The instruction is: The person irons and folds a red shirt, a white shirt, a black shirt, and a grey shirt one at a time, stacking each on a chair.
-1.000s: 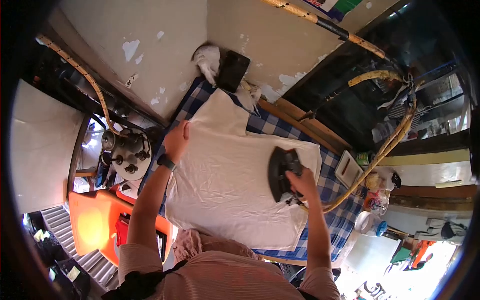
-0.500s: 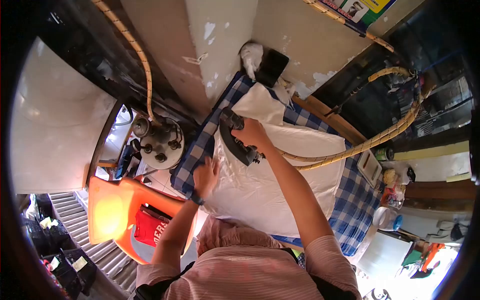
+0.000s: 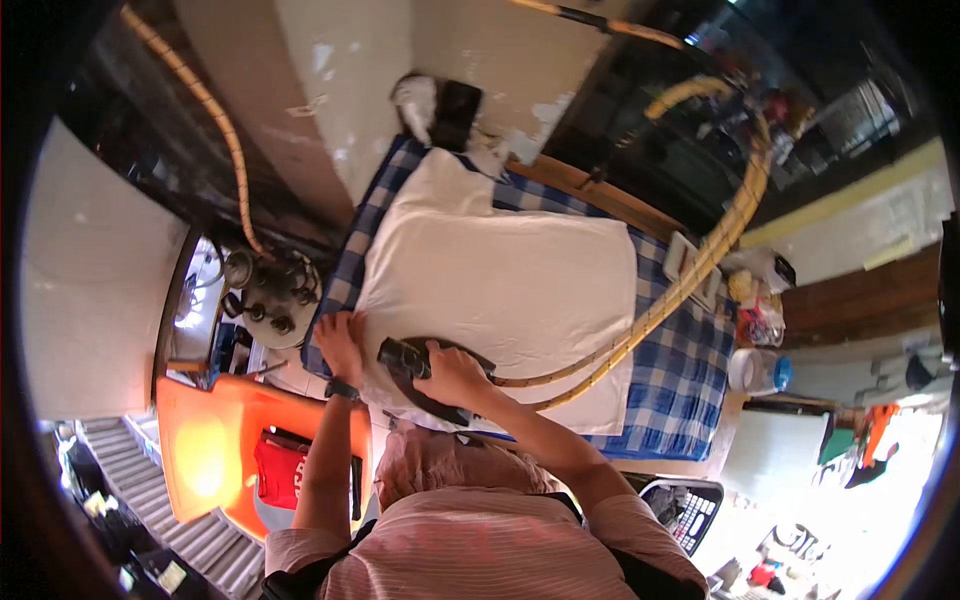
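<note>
Two hands: right hand (image 3: 452,372) clasps the dark wedge-shaped iron (image 3: 408,368), left hand (image 3: 340,340) lies flat, unclenched, on white cloth (image 3: 510,285).

Legible text: none.
Red cloth (image 3: 283,470), below the left hand (image 3: 341,342): surface too blurred to read.

iron (image 3: 425,375) on cloth (image 3: 510,290), left hand (image 3: 342,338) beside it
</note>
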The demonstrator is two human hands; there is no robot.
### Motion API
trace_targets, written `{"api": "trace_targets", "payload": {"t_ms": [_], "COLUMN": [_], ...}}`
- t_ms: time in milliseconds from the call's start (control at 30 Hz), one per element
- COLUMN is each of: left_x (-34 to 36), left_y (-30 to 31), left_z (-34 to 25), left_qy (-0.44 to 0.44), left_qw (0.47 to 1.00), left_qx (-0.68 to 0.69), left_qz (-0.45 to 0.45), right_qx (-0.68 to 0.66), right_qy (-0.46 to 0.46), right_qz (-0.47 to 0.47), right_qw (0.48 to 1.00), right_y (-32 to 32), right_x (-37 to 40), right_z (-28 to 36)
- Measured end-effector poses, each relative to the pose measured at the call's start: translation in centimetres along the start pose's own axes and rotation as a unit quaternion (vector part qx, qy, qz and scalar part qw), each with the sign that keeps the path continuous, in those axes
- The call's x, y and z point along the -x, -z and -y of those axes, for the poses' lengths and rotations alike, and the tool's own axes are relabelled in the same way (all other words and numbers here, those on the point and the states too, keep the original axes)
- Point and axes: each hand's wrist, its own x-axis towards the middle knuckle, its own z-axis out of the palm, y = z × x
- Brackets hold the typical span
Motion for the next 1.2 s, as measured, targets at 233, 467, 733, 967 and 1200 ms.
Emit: {"api": "trace_targets", "payload": {"t_ms": [233,467,733,967,1200], "left_x": [0.6,9.0,16.0,18.7,13.9], "left_y": [-1.0,0.7,0.6,7.3,14.7], "left_z": [1.4,0.0,-3.0,0.7,1.7], "left_qy": [0.006,0.136,0.381,0.288,0.314], "left_qw": [1.0,0.98,0.865,0.832,0.789], "left_qx": [0.016,-0.102,0.3,0.382,0.445], "left_qz": [0.013,-0.106,-0.131,0.282,0.285], "right_qx": [-0.021,-0.168,0.401,0.168,0.214], "right_qy": [-0.196,-0.35,-0.269,0.213,0.152], "right_qz": [-0.184,-0.314,-0.517,0.003,-0.118], "right_qw": [0.963,0.867,0.706,0.962,0.958], "right_y": [8.0,13.8,17.5,6.7,5.6], "right_x": [5.4,14.9,21.4,26.7,26.2], "right_z": [-9.8,-28.4,-36.3,-31.5,-30.3]}}
